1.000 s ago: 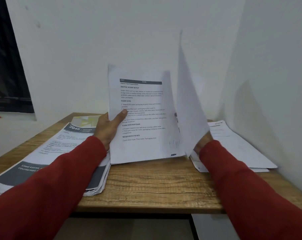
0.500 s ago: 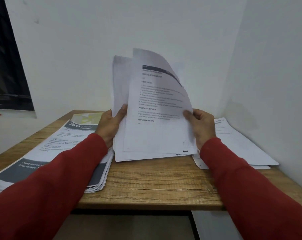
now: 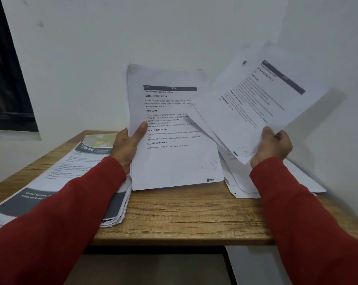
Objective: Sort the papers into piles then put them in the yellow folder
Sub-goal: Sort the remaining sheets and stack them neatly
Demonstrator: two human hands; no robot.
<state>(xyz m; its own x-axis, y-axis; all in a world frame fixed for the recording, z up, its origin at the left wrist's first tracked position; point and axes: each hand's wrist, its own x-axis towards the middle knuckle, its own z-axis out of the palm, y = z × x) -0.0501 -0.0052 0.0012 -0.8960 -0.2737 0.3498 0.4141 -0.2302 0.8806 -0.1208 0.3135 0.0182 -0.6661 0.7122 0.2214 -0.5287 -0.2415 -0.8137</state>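
A wooden table stands in a white corner. The left hand holds a stack upright on it, thumb in front. The right hand pinches 2 sheets above the right pile. A left pile lies flat. I see no yellow folder. The loose sheets could slide apart, because the pinch is only at 1 corner.
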